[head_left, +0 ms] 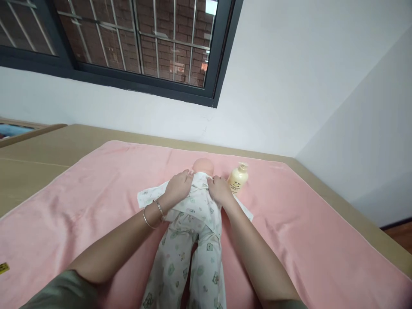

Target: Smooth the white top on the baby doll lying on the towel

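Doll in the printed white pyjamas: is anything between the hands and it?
Nothing visible. The left hand and right hand both rest directly on the pyjama-clad baby doll at its collar. The cream pump bottle stands apart, beside the right hand.

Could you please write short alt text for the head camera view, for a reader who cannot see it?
Both hands, left hand and right hand, rest on the collar of a baby doll in printed pyjamas, lying on a pink towel. A cream pump bottle stands beside the doll's head, under a barred window.
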`<action>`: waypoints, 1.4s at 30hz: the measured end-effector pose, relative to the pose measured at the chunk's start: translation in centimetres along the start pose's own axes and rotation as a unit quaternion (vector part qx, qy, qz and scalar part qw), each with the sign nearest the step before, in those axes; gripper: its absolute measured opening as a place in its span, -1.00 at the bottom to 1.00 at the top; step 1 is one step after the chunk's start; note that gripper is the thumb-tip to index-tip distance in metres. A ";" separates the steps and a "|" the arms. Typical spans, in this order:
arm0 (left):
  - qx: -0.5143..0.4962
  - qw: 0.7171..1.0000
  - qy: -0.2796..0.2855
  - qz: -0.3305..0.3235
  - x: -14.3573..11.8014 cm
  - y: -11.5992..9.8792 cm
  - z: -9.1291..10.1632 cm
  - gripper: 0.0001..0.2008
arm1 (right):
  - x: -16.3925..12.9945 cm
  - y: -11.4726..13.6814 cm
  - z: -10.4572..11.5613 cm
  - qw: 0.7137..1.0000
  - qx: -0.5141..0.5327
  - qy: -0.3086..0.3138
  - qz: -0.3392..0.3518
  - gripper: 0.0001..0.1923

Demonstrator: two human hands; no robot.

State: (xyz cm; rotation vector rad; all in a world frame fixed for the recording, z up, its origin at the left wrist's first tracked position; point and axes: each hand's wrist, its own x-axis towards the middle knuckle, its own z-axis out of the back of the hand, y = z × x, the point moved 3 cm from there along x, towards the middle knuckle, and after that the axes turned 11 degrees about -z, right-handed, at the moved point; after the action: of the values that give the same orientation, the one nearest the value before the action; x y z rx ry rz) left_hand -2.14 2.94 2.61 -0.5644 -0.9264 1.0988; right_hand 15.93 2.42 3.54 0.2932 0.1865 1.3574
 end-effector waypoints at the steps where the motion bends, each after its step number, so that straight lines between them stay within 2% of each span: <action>1: 0.018 1.000 0.002 -0.005 -0.3 -0.1 -0.1 -0.65 | 0.0 0.2 -0.3 1.000 -0.002 -0.021 -0.002 -0.56; 5: 0.077 0.997 0.012 -0.030 -0.6 -0.7 -0.1 -0.58 | 0.7 0.0 -0.9 0.995 0.046 -0.084 -0.009 -0.68; 10: 0.075 0.996 0.018 -0.043 -0.4 -1.0 0.7 -0.55 | 3.0 -1.0 -0.8 0.978 0.158 -0.137 -0.029 -0.68; 14: 0.077 0.996 0.011 -0.045 -0.4 -1.1 1.4 -0.58 | 3.7 -0.3 -1.0 0.968 0.208 -0.143 0.014 -0.68; 17: 0.062 0.998 0.007 -0.028 -0.4 -0.9 1.4 -0.62 | 3.0 0.9 -1.1 0.974 0.181 -0.130 0.040 -0.67; 19: 0.038 0.999 -0.007 -0.028 -0.3 -0.7 1.2 -0.63 | 1.7 1.9 -0.7 0.975 0.141 -0.158 0.063 -0.67; 22: 0.018 0.996 -0.054 -0.062 -0.2 -0.5 0.9 -0.61 | -1.8 3.9 0.4 0.964 0.074 -0.198 0.160 -0.58; 24: 0.009 0.992 -0.088 -0.085 -0.2 -0.7 1.1 -0.60 | -4.5 5.1 0.9 0.960 0.028 -0.167 0.223 -0.65; 26: -0.011 0.988 -0.121 -0.090 -0.2 -0.8 1.8 -0.60 | -7.0 5.8 1.3 0.968 -0.014 -0.111 0.225 -0.79; 28: -0.036 0.985 -0.149 -0.083 -0.2 -1.1 2.7 -0.61 | -8.9 6.1 1.2 0.969 -0.064 -0.034 0.238 -0.84; 31: -0.060 0.981 -0.163 -0.087 -0.2 -1.5 3.8 -0.64 | -10.2 5.8 1.0 0.958 -0.129 0.039 0.253 -0.83; 33: -0.067 0.979 -0.167 -0.092 -0.3 -1.8 4.2 -0.65 | -10.2 5.2 1.5 0.955 -0.140 0.082 0.249 -0.94; 34: -0.070 0.979 -0.168 -0.092 -0.3 -1.8 4.3 -0.66 | -10.2 4.8 1.9 0.950 -0.135 0.122 0.254 -0.98; 36: -0.076 0.979 -0.165 -0.089 -0.4 -2.0 4.2 -0.66 | -10.5 4.0 2.8 0.918 -0.122 0.244 0.289 -0.91; 38: -0.088 0.980 -0.156 -0.083 -0.4 -2.0 4.0 -0.65 | -11.0 3.4 3.7 0.858 -0.111 0.372 0.336 -0.86; 39: -0.097 0.981 -0.151 -0.079 -0.4 -2.0 3.8 -0.63 | -11.1 3.2 4.1 0.839 -0.097 0.408 0.347 -0.87; 40: -0.107 0.981 -0.145 -0.074 -0.3 -2.0 3.5 -0.62 | -10.9 3.3 4.3 0.842 -0.071 0.407 0.346 -0.88; 41: -0.118 0.980 -0.141 -0.071 -0.3 -1.9 3.2 -0.60 | -10.3 3.5 4.4 0.869 -0.036 0.366 0.332 -0.87; 42: -0.129 0.979 -0.139 -0.070 -0.3 -1.7 2.8 -0.58 | -9.4 3.7 4.3 0.908 0.006 0.288 0.306 -0.83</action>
State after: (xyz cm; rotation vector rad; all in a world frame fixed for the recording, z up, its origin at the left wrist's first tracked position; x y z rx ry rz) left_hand -3.69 1.84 5.26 -0.5563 -1.3458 0.9506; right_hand 11.81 -6.52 8.48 -0.0644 0.6357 2.0494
